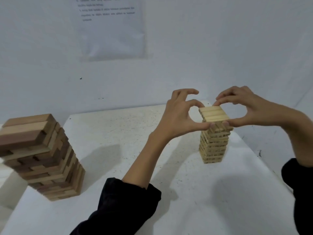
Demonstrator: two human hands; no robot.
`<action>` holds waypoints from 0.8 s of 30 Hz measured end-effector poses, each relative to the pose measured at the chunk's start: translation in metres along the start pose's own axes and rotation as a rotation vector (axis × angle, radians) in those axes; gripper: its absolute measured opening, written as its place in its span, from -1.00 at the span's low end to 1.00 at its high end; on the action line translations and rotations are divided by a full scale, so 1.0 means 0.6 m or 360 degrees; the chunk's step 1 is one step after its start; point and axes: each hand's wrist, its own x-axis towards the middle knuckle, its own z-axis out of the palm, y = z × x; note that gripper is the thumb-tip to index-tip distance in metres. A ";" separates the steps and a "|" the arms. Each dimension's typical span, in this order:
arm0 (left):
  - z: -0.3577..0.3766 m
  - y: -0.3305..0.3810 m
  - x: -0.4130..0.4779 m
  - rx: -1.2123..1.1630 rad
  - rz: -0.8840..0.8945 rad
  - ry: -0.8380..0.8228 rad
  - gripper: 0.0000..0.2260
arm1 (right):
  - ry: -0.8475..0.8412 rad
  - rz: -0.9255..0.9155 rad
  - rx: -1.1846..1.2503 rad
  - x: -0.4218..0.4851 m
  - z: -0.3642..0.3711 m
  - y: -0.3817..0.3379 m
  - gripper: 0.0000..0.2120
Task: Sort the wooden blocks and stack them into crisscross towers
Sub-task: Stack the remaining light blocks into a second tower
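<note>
— Hands?
— I log left hand [179, 116] and right hand [245, 107], each pinching the pale tower [214, 141] at its top layer, thumb and forefinger on the corners.
— Location?
— Pale tower right of centre on the tabletop [118, 129]. Dark tower [42, 158] well apart, left. Printed sheet [111, 28] on the wall [220, 48].

Big tower [42, 156] left of small tower [214, 138]
</note>
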 end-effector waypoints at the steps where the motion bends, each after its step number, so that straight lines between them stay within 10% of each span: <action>1: 0.009 0.000 0.003 -0.0004 0.0005 -0.0017 -0.60 | -0.0014 0.0019 0.0012 -0.005 0.001 0.006 -0.47; 24: 0.060 -0.009 0.010 0.0089 0.0003 -0.0146 -0.40 | -0.0095 0.0194 0.0261 -0.026 0.027 0.040 -0.48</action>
